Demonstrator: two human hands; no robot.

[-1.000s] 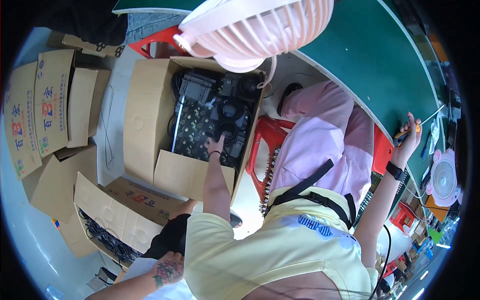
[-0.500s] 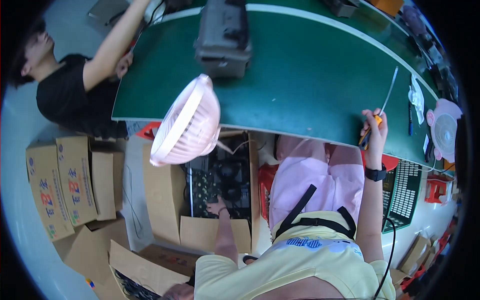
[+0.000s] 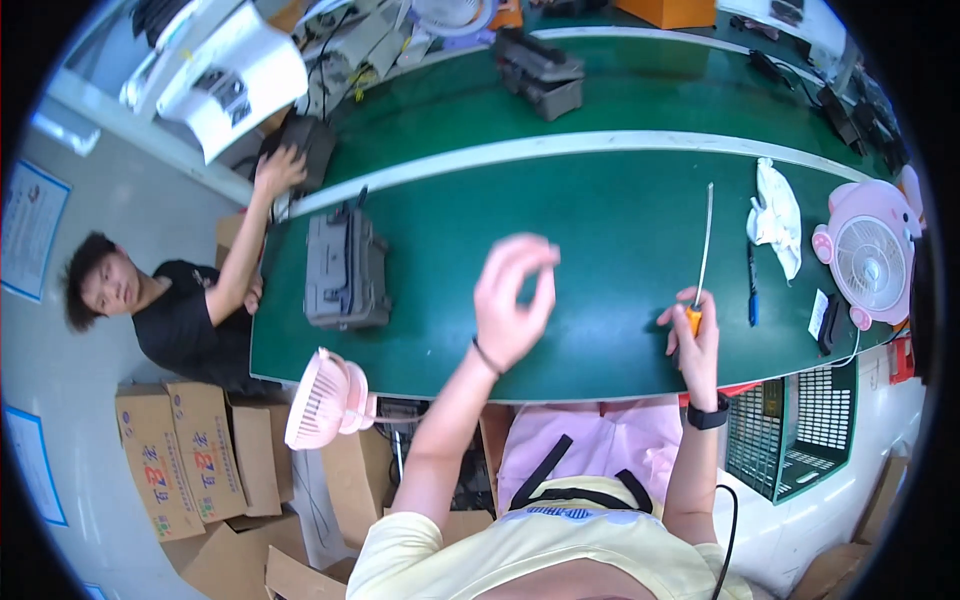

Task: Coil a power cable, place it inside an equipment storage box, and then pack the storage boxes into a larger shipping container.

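My left hand (image 3: 512, 300) is raised over the middle of the green work table (image 3: 590, 220). Its fingers curl toward the thumb in a pinch; motion blur hides whether anything small is between the tips. Near the table's front edge my right hand (image 3: 697, 345) is closed round the orange-yellow handle of a screwdriver (image 3: 693, 318). The screwdriver's long thin shaft points away from me. A blue marker pen (image 3: 753, 290) and a crumpled white cloth or bag (image 3: 775, 220) lie to the right of it. A grey hard case (image 3: 340, 270) stands farther left.
A pink fan (image 3: 330, 400) juts up at the front left, and an animal-shaped pink fan (image 3: 870, 250) stands at the right. A second dark case (image 3: 545, 85) is at the back. On the left, a co-worker's hand (image 3: 280, 172) reaches over the table. Cardboard boxes (image 3: 200, 460) and a green crate (image 3: 790, 440) flank me.
My left hand has come up from an open carton of black parts below the table to above the tabletop. My right hand keeps the screwdriver. The view has tilted up.
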